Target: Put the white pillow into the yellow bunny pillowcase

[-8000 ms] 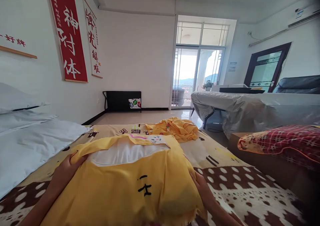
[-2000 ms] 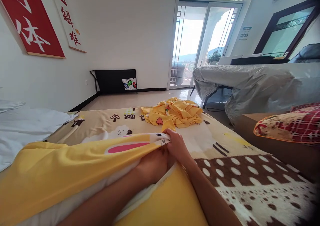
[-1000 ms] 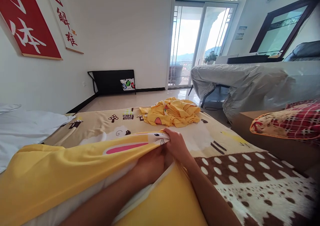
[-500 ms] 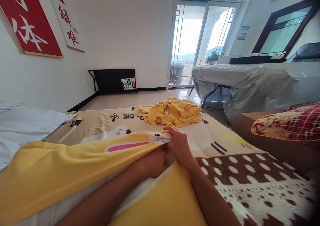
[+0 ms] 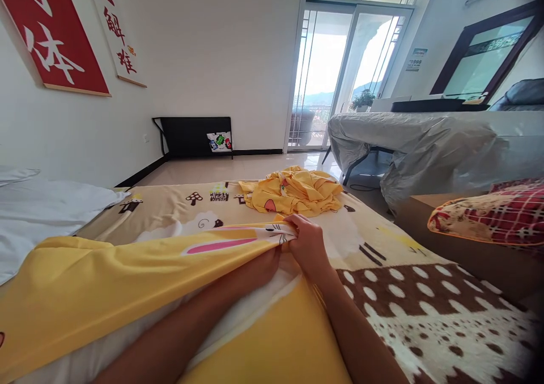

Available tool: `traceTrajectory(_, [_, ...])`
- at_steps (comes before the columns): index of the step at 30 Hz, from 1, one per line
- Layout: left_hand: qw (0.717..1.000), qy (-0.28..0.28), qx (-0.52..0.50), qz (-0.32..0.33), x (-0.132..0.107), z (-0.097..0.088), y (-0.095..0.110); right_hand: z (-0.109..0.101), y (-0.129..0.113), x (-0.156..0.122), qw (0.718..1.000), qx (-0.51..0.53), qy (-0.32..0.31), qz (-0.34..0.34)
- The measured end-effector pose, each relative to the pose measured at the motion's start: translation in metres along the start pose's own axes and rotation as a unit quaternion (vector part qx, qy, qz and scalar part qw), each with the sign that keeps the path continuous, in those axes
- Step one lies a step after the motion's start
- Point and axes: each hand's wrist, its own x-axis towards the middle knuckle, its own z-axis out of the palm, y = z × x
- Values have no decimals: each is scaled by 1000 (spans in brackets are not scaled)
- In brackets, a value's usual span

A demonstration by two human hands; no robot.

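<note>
A yellow rabbit-print fabric cover (image 5: pixel 140 271) stretches across the front of the bed, its printed side raised. My right hand (image 5: pixel 306 237) is closed on the cover's gathered corner, next to the rabbit's face. From below, my left forearm passes under the raised layer, over white material (image 5: pixel 255 310) that shows between the yellow layers. My left hand (image 5: pixel 270 264) sits close to the right one, its fingers hidden beneath the fabric. Beyond both hands lies a crumpled heap of yellow printed cloth (image 5: pixel 297 191).
The bed has a beige and brown patterned blanket (image 5: pixel 425 293). White bedding (image 5: pixel 55 208) lies at left. A cardboard box (image 5: pixel 463 259) with a red plaid cloth (image 5: pixel 501 214) stands at right. Behind are a plastic-covered table (image 5: pixel 382 126), a black folded frame (image 5: pixel 187 137) and glass doors (image 5: pixel 323 72).
My left hand has slid further under the raised fabric, and its fingers have gone out of sight. My right hand keeps its hold on the corner and has shifted slightly right.
</note>
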Motion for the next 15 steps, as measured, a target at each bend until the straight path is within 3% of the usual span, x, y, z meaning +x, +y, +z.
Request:
traceTrajectory(8, [998, 0, -26, -62, 7, 7, -15, 0, 4, 3, 996, -25, -72, 53])
traceTrajectory(15, [995, 50, -64, -65, 12, 15, -25, 1, 7, 4, 993, -56, -93, 41])
